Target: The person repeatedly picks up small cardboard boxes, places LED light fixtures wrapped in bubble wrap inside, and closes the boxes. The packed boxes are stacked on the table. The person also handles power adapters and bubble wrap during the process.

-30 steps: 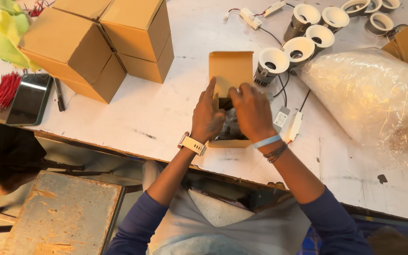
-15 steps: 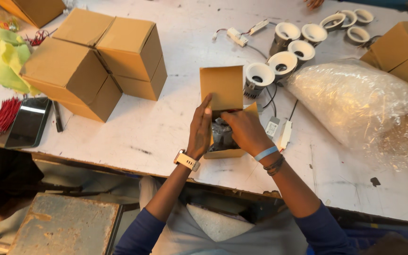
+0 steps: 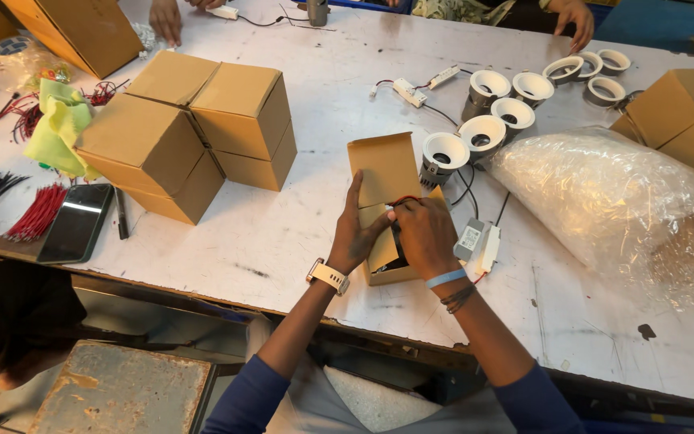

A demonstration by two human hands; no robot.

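A small open cardboard box (image 3: 385, 191) stands near the table's front edge, its lid flap tilted back. My left hand (image 3: 353, 233) presses flat against the box's left side and inner flap. My right hand (image 3: 425, 235) reaches into the box, fingers curled over a dark item with a red wire that is mostly hidden. Right behind the box sits a white round downlight fixture (image 3: 445, 153), with black cables running to two small white driver units (image 3: 479, 239) beside my right hand.
A stack of closed cardboard boxes (image 3: 190, 128) stands left. More white downlights (image 3: 516, 100) lie farther back, and a big clear plastic bag (image 3: 632, 209) is at right. A phone (image 3: 76, 223), red and black wire bundles and a yellow cloth sit far left. Other people's hands (image 3: 166, 18) rest on the far edge.
My view has shifted closer and a little right. My left hand has slid flat along the box's left side while my right hand stays inside the box.
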